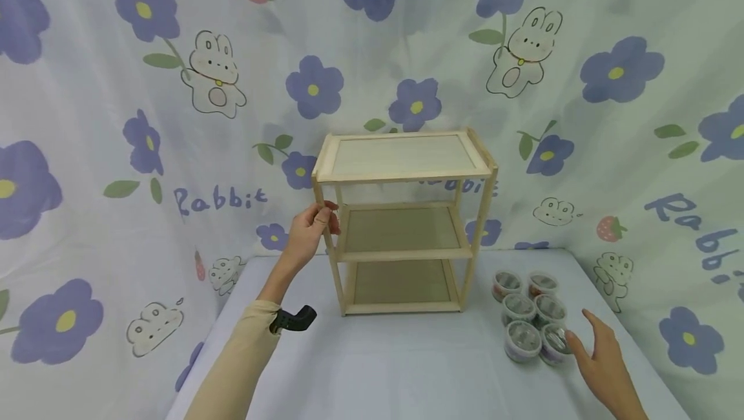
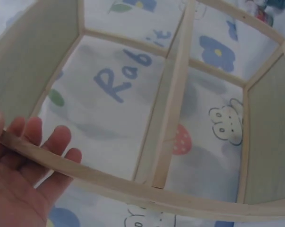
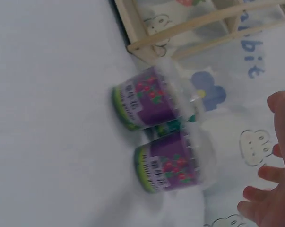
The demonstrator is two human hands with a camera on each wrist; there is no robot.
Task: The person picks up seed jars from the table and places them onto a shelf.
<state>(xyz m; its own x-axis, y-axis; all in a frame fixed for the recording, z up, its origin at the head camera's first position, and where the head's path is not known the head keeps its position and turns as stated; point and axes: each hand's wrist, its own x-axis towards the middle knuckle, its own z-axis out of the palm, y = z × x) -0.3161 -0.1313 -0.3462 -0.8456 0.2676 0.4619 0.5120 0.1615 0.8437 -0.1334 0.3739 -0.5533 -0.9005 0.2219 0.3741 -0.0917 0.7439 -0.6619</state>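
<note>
A three-tier wooden shelf (image 1: 401, 156) with pale panels stands upright at the middle of the table. My left hand (image 1: 310, 229) holds its left front post, thumb in front, below the top tier. In the left wrist view, the fingers of that hand (image 2: 19, 182) wrap loosely around the wooden post (image 2: 104, 178). On the right, my right hand (image 1: 604, 362) is held with fingers spread beside several small lidded tubs (image 1: 521, 340). Two purple tubs with berry pictures and green bases (image 3: 169, 165) show in the right wrist view, apart from the right hand (image 3: 274, 201).
The tubs stand in two columns on the white-covered table (image 1: 401, 368), right of the shelf. A cloth backdrop (image 1: 372, 52) printed with flowers, rabbits and strawberries hangs behind and at both sides. A black strap with a mount (image 1: 293, 320) sits on the left wrist.
</note>
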